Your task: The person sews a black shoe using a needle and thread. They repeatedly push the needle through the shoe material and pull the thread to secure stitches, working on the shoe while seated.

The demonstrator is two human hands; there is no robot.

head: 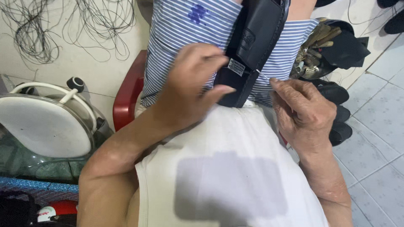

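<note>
The left hand (191, 86) gripped the lower end of a black leather shoe (252, 46) held on the lap against striped cloth (185, 33). The right hand (296, 111) pinched a thin needle (263, 75) at the shoe's edge, fingers closed.

Red chair (126, 98), white fan (46, 122), tangled black threads (50, 29) (on wall), bunch of keys (313, 54)

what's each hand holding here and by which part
The left hand grips the black leather piece at its lower end. The right hand pinches a thin needle by its near end.
</note>
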